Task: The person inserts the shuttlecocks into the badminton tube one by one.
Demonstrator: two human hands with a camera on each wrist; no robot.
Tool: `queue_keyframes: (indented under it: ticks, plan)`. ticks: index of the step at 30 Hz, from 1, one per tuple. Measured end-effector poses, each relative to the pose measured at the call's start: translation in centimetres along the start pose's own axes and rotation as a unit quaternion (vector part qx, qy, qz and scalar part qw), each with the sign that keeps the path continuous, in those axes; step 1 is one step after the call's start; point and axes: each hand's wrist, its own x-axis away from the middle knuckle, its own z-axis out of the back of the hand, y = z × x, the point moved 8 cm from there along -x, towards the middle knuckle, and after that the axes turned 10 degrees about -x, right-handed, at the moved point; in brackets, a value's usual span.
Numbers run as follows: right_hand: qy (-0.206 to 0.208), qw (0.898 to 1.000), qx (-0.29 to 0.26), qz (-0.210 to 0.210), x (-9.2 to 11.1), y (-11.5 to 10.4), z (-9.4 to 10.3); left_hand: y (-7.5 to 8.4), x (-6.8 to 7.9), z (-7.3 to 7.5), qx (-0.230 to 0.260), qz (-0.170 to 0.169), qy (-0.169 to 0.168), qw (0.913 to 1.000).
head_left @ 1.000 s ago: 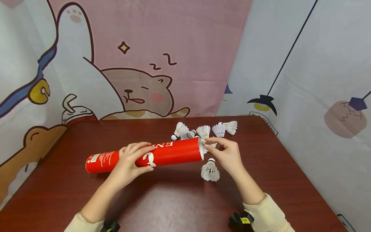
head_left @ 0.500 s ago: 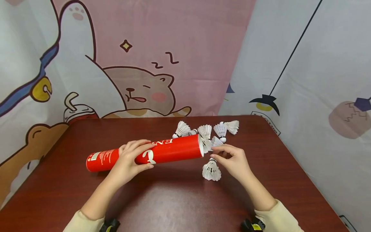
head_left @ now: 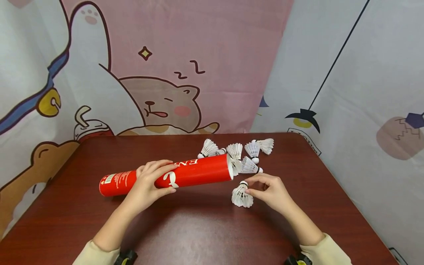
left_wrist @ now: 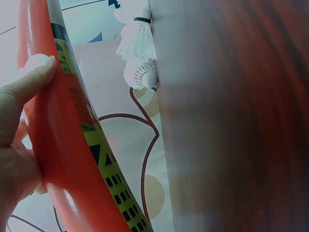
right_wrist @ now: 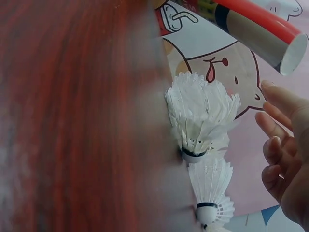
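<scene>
In the head view, my left hand [head_left: 152, 180] grips a red shuttlecock tube [head_left: 202, 171] around its middle. The tube is held tilted, its white-rimmed mouth at the right a little higher than its left end. The left wrist view shows the thumb lying along the tube [left_wrist: 58, 159]. My right hand [head_left: 269, 191] hovers beside a white feather shuttlecock [head_left: 242, 197] that stands on its feather skirt, cork up. In the right wrist view, the right hand's fingers [right_wrist: 275, 128] are loosely bent, with a gap between them and that shuttlecock [right_wrist: 203, 111].
Several more shuttlecocks [head_left: 235, 150] lie in a cluster behind the tube's mouth, one [head_left: 250, 166] just right of it. The dark red-brown table [head_left: 198, 235] runs back to a printed cloth [head_left: 228, 66] along its far edge.
My right hand has moved from the tube's mouth down and right, to the standing shuttlecock. A shuttlecock behind it has come into fuller view. The left hand and tube stay nearly still.
</scene>
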Motion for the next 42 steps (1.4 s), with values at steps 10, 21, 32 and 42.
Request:
queue_keyframes:
  ticks: [10,21,32,42]
  plan:
    - [-0.039,0.999,0.005,-0.012,0.5,0.8,-0.4,0.1,0.0,-0.1,0.0,-0.006,-0.001,1.0]
    - [-0.063,0.997,0.029,-0.025,1.0,2.5,-1.0,0.3,0.0,-0.1,0.001,-0.007,0.0,1.0]
    - [-0.066,0.995,0.064,-0.034,1.8,6.3,-0.8,0.5,-0.1,-0.1,0.005,-0.009,-0.002,0.9999]
    - [-0.056,0.995,0.075,-0.027,1.9,6.1,-0.6,0.5,0.0,-0.1,0.005,-0.009,-0.004,0.9999]
